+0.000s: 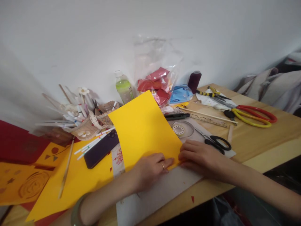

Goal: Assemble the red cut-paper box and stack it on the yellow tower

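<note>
A sheet of yellow paper (pixel 145 131) rises at a slant from a grey-white board (pixel 162 194), its far edge curving upward. Along the paper's near edge, my left hand (pixel 152 169), with a ring on one finger, has its fingers closed and pressed on the sheet. At the near right corner my right hand (pixel 199 157) grips the same paper, with its fingertips partly hidden behind the hand. The two hands are close together. Black-handled scissors (pixel 217 142) lie just beyond my right hand, beside a roll of clear tape (pixel 182 128).
On the left, a dark phone (pixel 102 149), a thin stick (pixel 67 169) and white pens lie on yellow paper. A basket of pens (pixel 87 125), a green bottle (pixel 124 86) and a bag of red pieces (pixel 156 81) line the wall. Pliers (pixel 211 92) and red-yellow-handled shears (pixel 255 115) lie right.
</note>
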Tool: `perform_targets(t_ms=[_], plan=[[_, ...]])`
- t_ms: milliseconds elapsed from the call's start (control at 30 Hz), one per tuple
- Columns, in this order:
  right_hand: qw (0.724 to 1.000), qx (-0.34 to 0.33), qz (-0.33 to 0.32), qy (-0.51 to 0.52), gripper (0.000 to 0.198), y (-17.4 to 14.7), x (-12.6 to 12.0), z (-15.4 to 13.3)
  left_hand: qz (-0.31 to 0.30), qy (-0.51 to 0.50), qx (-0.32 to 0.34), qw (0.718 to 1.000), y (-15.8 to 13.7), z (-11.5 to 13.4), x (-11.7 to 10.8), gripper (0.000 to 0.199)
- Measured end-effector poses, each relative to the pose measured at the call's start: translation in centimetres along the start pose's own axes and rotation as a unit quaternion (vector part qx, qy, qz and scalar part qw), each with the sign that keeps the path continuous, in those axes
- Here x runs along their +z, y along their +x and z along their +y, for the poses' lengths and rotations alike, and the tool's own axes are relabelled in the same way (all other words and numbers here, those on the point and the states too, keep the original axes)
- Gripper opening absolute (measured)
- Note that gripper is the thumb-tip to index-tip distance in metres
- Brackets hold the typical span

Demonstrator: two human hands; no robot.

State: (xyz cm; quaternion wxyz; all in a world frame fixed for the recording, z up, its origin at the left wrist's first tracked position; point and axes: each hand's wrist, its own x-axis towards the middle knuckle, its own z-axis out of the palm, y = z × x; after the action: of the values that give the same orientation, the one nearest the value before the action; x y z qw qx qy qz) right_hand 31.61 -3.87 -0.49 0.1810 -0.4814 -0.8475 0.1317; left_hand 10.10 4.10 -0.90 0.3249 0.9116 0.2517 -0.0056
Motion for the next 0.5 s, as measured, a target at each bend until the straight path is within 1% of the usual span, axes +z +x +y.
perform_targets(t_ms=[33, 100, 167, 233, 300, 367, 433, 500], plan=[[1.0, 0.0, -0.01, 0.011, 0.024, 0.2, 0.1, -0.1, -0.004, -0.001, 0.028, 1.0, 0.0, -0.4, -0.2, 0.029], [0.999, 0.007, -0.033, 0.026, 0.025, 0.4, -0.1, 0.1, -0.017, -0.036, 0.071, 0.997, -0.3, -0.9, -0.9, 0.036], [0.998, 0.018, -0.059, 0.019, 0.026, 0.4, -0.7, 0.5, -0.027, -0.071, 0.106, 0.991, -0.8, -1.3, -2.0, 0.032], [0.996, 0.033, -0.079, -0.006, 0.026, 0.3, -1.4, 0.9, -0.023, -0.056, 0.13, 0.99, -1.5, -1.6, -2.9, 0.028], [0.995, 0.037, -0.084, -0.031, 0.025, 0.3, -1.6, 0.6, -0.018, -0.025, 0.129, 0.991, -2.1, -1.9, -3.4, 0.026], [0.996, 0.03, -0.064, -0.047, 0.024, 0.6, -1.1, -0.4, -0.023, -0.009, 0.114, 0.993, -2.6, -2.1, -3.6, 0.023], [0.998, 0.02, -0.032, -0.045, 0.025, 1.2, 0.1, -2.0, -0.031, -0.002, 0.107, 0.994, -2.7, -2.3, -3.6, 0.022], [0.999, 0.02, -0.013, -0.023, 0.024, 2.3, 1.5, -3.6, -0.038, -0.002, 0.104, 0.994, -2.7, -2.4, -3.5, 0.02]])
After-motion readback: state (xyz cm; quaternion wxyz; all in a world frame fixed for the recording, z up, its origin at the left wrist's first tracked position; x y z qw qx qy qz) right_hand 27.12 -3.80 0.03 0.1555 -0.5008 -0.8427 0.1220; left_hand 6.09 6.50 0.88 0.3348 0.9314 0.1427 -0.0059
